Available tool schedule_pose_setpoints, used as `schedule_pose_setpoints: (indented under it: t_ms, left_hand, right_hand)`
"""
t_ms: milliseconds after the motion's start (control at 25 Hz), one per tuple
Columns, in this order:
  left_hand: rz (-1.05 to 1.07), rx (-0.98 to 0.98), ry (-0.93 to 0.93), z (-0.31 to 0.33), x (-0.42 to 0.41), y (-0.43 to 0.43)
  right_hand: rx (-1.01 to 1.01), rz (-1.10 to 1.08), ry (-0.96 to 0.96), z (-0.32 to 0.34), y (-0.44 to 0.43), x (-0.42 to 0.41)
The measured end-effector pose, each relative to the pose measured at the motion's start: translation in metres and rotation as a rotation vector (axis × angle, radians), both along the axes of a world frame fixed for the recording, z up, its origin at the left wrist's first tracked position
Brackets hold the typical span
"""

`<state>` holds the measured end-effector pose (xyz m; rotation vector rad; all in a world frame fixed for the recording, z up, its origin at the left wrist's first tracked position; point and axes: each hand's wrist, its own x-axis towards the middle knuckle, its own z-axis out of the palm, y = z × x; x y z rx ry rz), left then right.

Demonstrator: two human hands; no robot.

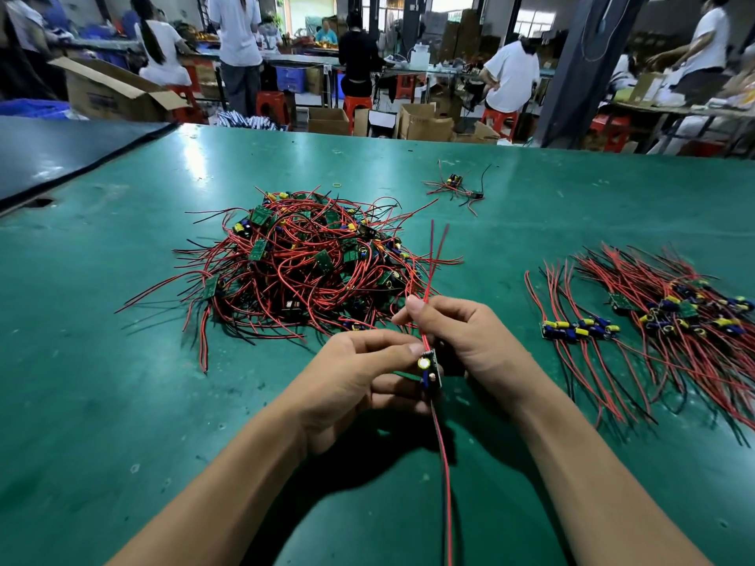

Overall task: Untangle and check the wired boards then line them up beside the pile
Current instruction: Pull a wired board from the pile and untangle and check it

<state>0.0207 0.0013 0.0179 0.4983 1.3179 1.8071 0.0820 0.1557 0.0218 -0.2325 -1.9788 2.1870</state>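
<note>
Two-handed hold on one wired board (pixel 429 371). Left hand (pixel 351 377) pinching the board, right hand (pixel 465 341) pinching its red wires (pixel 432 247). Pile (pixel 310 259) behind, lined-up boards (pixel 653 316) right.

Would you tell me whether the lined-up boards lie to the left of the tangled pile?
No, the lined-up boards lie on the table to the right of the tangled pile.

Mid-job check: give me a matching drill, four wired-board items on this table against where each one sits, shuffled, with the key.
1 pile
2 sorted boards
3 held board
4 stray bunch

A lifted, nearest, centre
B right side, laid in rows
C farthest, right of centre
D left of centre, middle distance

Pairs: 1-D, 2-B, 3-A, 4-C
</note>
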Motion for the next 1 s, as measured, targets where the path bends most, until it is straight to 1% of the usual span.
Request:
schedule_pose_setpoints:
  t_ms: [120,360,520,720,1000]
  left_hand:
    - [-0.001,-0.014,0.004,-0.0008,0.0031,0.0015]
    - [0.149,-0.073,0.132,-0.0035,0.0015,0.0042]
    - [0.190,-0.112,0.176,-0.0059,0.0028,0.0059]
    - [0.155,-0.095,0.088,-0.0052,0.0032,0.0062]
    - [0.248,-0.087,0.113,-0.0055,0.0055,0.0080]
  right_hand:
    - [0.022,0.022,0.011,-0.0012,-0.0034,0.0004]
    - [0.128,0.031,-0.063,-0.0032,-0.0011,0.0013]
    - [0.165,0.037,-0.075,-0.0045,0.0017,0.0019]
    - [0.164,-0.025,-0.050,-0.0058,0.0031,-0.0002]
    - [0.207,-0.187,-0.091,-0.0077,0.0035,-0.0023]
